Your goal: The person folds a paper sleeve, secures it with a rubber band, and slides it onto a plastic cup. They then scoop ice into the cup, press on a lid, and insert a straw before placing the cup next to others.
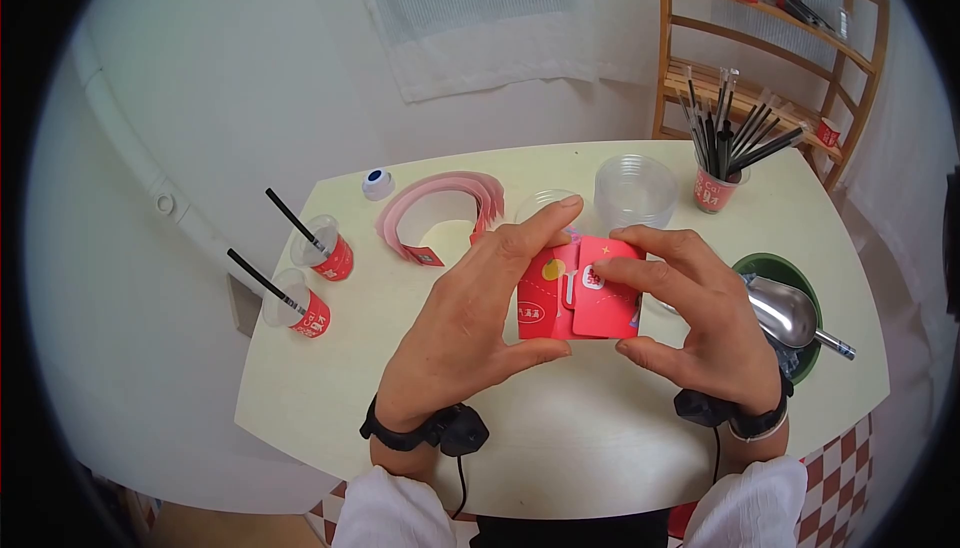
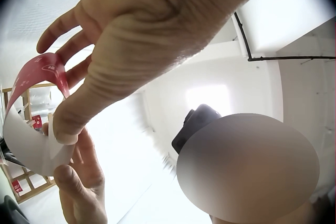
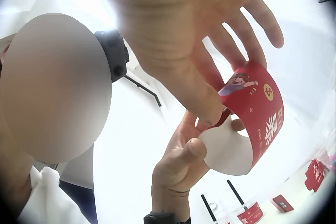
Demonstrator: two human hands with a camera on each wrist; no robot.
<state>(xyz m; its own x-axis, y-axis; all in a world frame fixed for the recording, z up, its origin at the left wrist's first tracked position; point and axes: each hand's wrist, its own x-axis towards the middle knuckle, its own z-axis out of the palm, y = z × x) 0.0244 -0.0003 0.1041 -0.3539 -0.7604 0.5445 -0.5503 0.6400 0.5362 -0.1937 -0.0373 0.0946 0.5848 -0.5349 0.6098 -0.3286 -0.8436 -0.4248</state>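
Observation:
A red printed paper sleeve (image 1: 606, 298), bent into a ring with its ends meeting, is between both hands above the table. The left hand (image 1: 470, 298) pinches its left part, thumb at the lower edge and fingers at the top. On the right part, the right hand (image 1: 705, 318) has its thumb below and fingers over the front, near the overlapping ends. In the left wrist view the sleeve (image 2: 39, 69) shows a white inside, with the left thumb against it. The right wrist view shows the sleeve's printed outside (image 3: 262, 108) and its open loop.
Two cups with black straws (image 1: 335, 260) stand at the left. Behind the hands are fanned pink-red sleeves (image 1: 440, 184), a blue-and-white round item (image 1: 377, 184) and clear cups (image 1: 635, 191). At the right are a straw-filled cup (image 1: 712, 192) and a metal scoop (image 1: 783, 312) over a green bowl (image 1: 768, 266).

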